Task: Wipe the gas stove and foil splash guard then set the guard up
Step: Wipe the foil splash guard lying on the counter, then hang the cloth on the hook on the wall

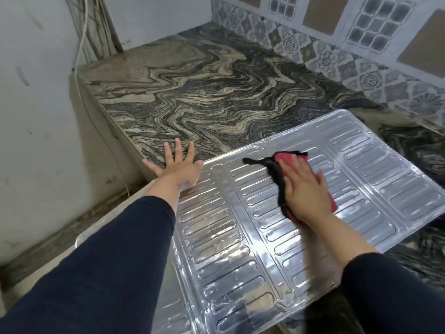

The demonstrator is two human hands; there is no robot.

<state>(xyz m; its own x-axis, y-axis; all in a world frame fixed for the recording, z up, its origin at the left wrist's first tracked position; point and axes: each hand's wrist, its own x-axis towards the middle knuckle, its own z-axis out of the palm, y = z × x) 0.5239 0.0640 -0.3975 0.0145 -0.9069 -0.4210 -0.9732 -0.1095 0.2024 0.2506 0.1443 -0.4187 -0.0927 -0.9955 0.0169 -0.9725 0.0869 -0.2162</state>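
The foil splash guard (277, 227) lies flat and unfolded on the marbled countertop (204, 97), its ribbed silver panels facing up. My right hand (305, 189) presses a red and black cloth (277, 165) onto the middle panel. My left hand (178, 165) rests flat with fingers spread on the guard's far left corner and the counter edge. No gas stove is in view.
A patterned tile backsplash (337, 54) runs along the right wall. A pale wall (36, 104) with cables (84, 32) stands at the left, with a gap and floor below the counter's left edge. The guard's near left part overhangs that edge.
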